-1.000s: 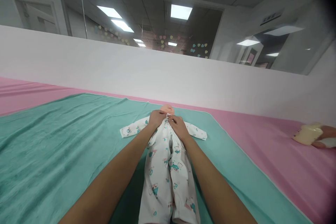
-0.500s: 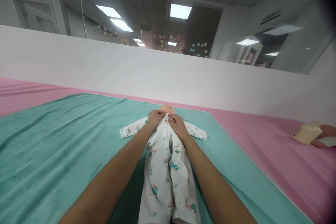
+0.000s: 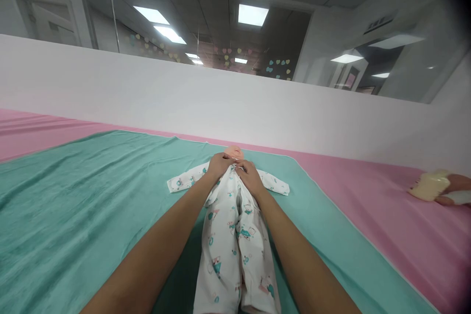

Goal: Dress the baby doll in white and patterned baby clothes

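Note:
A doll lies on its back on the green blanket [image 3: 95,206], only part of its head [image 3: 234,152] showing beyond my hands. It wears a white baby romper [image 3: 221,245] printed with small teal and pink figures, its sleeves spread out to both sides and its legs towards me. My left hand [image 3: 220,164] pinches the romper's front at the neck. Close beside it, my right hand [image 3: 250,174] has its fingers closed on the same neckline. The fingertips nearly meet, and the fastening between them is too small to make out.
Pink cloth [image 3: 368,196] lies under and around the blanket. A low white wall [image 3: 221,103] with glass above it runs along the back. At the far right edge is a pale yellow object [image 3: 429,185] against a brown shape, whose kind I cannot tell.
The fingers of both hands have shifted slightly at the neckline, and the white bit of cloth standing up between them now sits lower. The doll has stayed in place.

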Demonstrator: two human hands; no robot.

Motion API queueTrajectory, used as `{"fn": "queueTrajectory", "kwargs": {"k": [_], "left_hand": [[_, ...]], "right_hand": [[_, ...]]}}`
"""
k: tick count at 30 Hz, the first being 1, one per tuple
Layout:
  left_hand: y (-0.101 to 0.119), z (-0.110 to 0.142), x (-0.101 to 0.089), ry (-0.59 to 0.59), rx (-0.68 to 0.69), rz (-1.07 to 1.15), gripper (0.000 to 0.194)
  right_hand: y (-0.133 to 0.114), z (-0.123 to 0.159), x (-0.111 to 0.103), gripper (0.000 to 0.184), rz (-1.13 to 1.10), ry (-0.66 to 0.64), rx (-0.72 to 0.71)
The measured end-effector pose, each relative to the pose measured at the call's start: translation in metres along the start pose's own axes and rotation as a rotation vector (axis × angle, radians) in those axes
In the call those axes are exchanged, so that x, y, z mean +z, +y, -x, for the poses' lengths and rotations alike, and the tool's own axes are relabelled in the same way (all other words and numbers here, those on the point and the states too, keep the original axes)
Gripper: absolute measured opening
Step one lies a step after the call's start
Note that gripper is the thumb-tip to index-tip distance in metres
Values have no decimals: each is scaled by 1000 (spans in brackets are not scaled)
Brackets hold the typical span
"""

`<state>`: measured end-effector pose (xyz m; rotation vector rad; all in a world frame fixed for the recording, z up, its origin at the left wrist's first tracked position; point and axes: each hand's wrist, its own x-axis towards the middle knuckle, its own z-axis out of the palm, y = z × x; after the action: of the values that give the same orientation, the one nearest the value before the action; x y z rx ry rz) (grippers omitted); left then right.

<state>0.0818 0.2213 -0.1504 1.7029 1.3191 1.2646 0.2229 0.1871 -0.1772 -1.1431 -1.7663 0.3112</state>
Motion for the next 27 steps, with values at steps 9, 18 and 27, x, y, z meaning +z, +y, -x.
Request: {"fn": "queueTrajectory", "kwargs": {"k": [9, 18, 27], "left_hand": [[-4, -4, 3, 11, -25, 13, 16], [-4, -3, 0, 21, -47, 37, 16], [-11, -5, 3, -12, -15, 69, 17]], "right_hand": [[-1, 0, -1, 15, 1, 12, -25], [-3, 0, -1, 20, -26, 28, 55], [-3, 0, -1, 19, -54, 27, 15]]}}
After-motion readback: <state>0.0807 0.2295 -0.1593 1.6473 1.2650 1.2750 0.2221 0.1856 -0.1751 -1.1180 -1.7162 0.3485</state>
